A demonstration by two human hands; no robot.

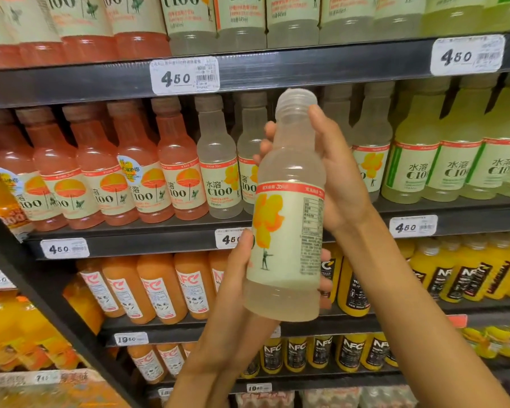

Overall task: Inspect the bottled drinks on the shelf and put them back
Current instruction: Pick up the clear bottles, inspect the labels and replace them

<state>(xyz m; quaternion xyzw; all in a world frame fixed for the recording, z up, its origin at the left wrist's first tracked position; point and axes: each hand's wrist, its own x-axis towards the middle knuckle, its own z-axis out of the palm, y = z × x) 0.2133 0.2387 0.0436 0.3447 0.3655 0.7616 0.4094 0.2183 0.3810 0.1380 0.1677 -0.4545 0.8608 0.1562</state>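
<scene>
Currently held: pale lemon C100 bottle (286,231), upright, slightly tilted, in front of the shelf (277,69), off it.
Left hand (233,278): fingers wrapped round the lower label, thumb on front.
Right hand (336,172): fingers curled round the shoulder below the cap, fingertips showing at the bottle's left edge.
Shelf row behind: pink grapefruit bottles (100,178) left, clear lemon bottles (218,172) middle, green bottles (454,166) right.
Price tag (184,76): 4.50.
</scene>
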